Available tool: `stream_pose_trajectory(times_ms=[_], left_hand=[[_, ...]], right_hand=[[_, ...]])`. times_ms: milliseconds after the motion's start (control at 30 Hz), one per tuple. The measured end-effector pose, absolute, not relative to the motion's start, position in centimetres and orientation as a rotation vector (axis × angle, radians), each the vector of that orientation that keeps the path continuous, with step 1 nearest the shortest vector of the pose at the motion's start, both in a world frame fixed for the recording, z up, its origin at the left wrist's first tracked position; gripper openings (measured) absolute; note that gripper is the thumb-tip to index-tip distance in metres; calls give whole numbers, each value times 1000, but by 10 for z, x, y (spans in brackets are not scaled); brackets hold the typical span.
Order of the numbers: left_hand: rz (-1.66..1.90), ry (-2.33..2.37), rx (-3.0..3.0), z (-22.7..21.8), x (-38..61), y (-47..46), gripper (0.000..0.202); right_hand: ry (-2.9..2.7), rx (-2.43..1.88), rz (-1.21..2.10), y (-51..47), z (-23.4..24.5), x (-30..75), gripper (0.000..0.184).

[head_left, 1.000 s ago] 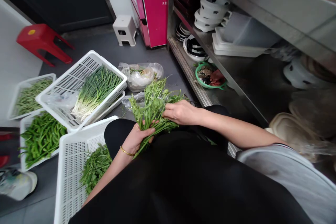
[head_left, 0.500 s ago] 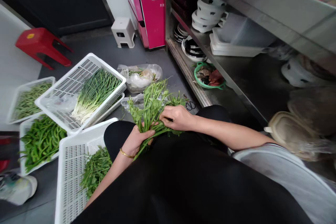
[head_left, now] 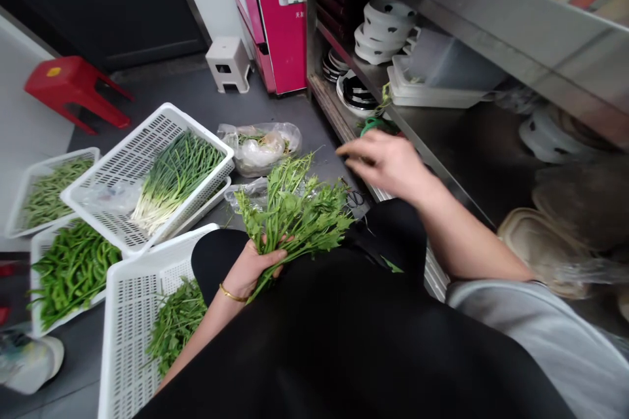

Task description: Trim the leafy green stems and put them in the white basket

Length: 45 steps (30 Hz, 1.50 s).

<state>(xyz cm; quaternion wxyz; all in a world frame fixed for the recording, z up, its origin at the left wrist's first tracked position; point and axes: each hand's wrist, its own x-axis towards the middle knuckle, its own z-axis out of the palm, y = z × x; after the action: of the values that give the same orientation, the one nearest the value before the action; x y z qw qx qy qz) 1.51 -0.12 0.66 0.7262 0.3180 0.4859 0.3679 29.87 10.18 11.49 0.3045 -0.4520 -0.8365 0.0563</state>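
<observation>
My left hand (head_left: 253, 265), with a gold bangle at its wrist, is closed around the stems of a bunch of leafy greens (head_left: 304, 216). The leaves fan out up and to the right, over my lap. Off to the right of the bunch and apart from it, my right hand (head_left: 388, 160) is raised, fingers stretched to the left, nothing visible in them. Just above that hand a small green sprig (head_left: 386, 97) shows in front of the shelf. A leaf scrap (head_left: 392, 266) lies on my dark clothing.
At left stand white baskets: one with more greens (head_left: 179, 324), one with scallions (head_left: 171, 173), one with green peppers (head_left: 76, 268), one with green beans (head_left: 54, 190). A plastic bag (head_left: 263, 147) lies ahead. Metal shelving (head_left: 442, 137) with dishes runs along the right.
My right hand has left the bunch and moved up and right, its fingers opening out. A sprig has appeared above it. My left hand keeps its hold on the greens.
</observation>
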Motion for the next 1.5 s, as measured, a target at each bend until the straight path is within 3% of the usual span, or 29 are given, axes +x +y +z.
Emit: stream_pose_trajectory(times_ms=[133, 333, 567, 667, 1033, 1167, 1500], left_hand=[[820, 1068, 689, 8, 15, -1, 36], [832, 1052, 659, 8, 11, -4, 36], [829, 1024, 692, 5, 8, -4, 33], [825, 1034, 705, 5, 7, -4, 32], [753, 1063, 866, 6, -2, -10, 33], [721, 1062, 899, 8, -4, -12, 35], [705, 1048, 865, 4, -4, -13, 38]], right_hand=[[-2665, -1093, -18, 78, 102, 257, 25], [-2771, -941, -154, 89, 85, 241, 26], [-2679, -920, 129, 97, 85, 250, 21], [-2673, -934, 98, 97, 81, 251, 28], [-2535, -999, 151, 81, 88, 251, 29], [-2429, -953, 96, 73, 91, 255, 21], [-2373, -743, -194, 68, 81, 256, 25]])
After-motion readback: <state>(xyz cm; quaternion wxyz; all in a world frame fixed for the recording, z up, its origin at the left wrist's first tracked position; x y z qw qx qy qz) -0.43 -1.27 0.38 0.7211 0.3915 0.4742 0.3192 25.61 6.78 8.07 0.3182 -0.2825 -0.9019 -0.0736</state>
